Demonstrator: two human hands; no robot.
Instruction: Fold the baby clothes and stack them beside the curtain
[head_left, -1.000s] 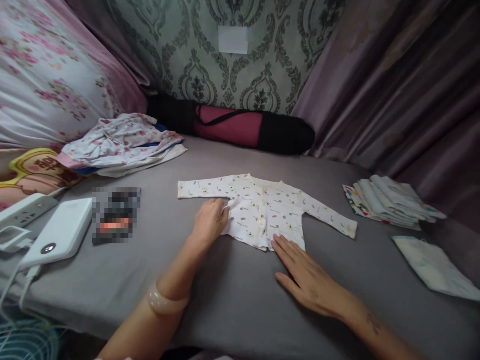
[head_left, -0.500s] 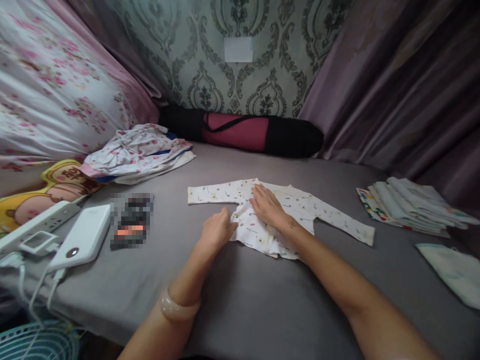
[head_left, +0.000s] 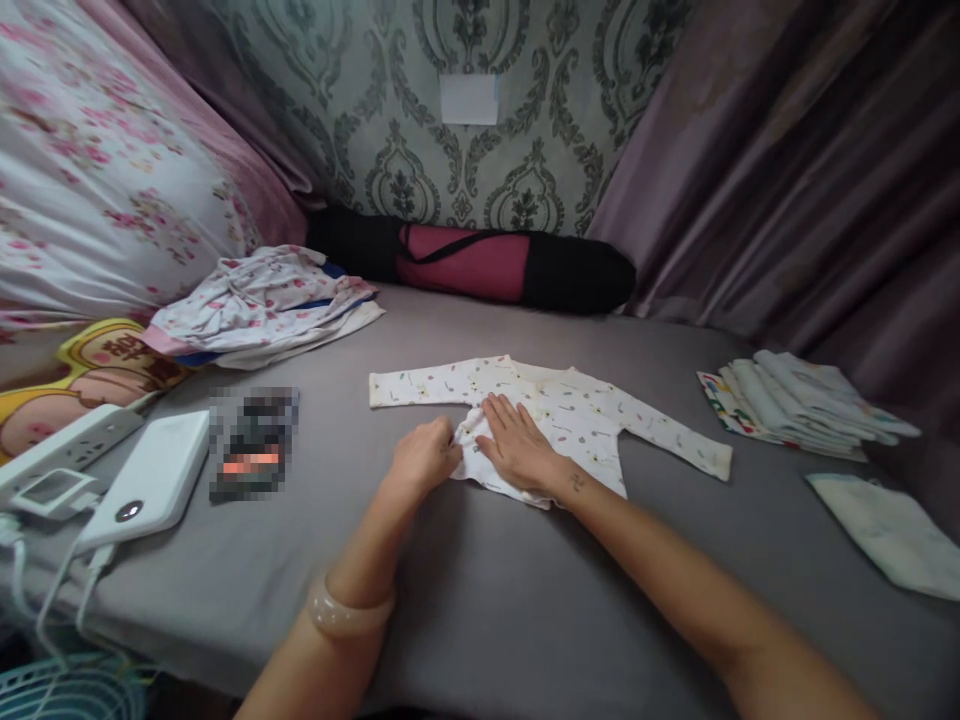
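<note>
A small white long-sleeved baby shirt [head_left: 585, 420] with a scattered print lies spread on the grey sheet, sleeves stretched out to both sides. My left hand [head_left: 426, 455] is closed on its left side edge, just under the left sleeve. Flat on the lower left part of the front rests my right hand [head_left: 517, 445], fingers extended and close together. The cloth between the two hands is slightly wrinkled. Part of the lower hem is hidden under my right hand and wrist.
Folded cloths [head_left: 802, 405] are stacked at the right, with a single pale cloth [head_left: 885, 530] nearer. Rumpled clothes [head_left: 262, 305] lie at the back left. A white power bank [head_left: 150, 480] and power strip [head_left: 75, 455] sit at the left. A black-and-red long bag [head_left: 465, 262] lines the wall.
My right hand has slid down and left over the shirt front, toward the hem. My left hand has closed more tightly at the side edge. The view has shifted slightly.
</note>
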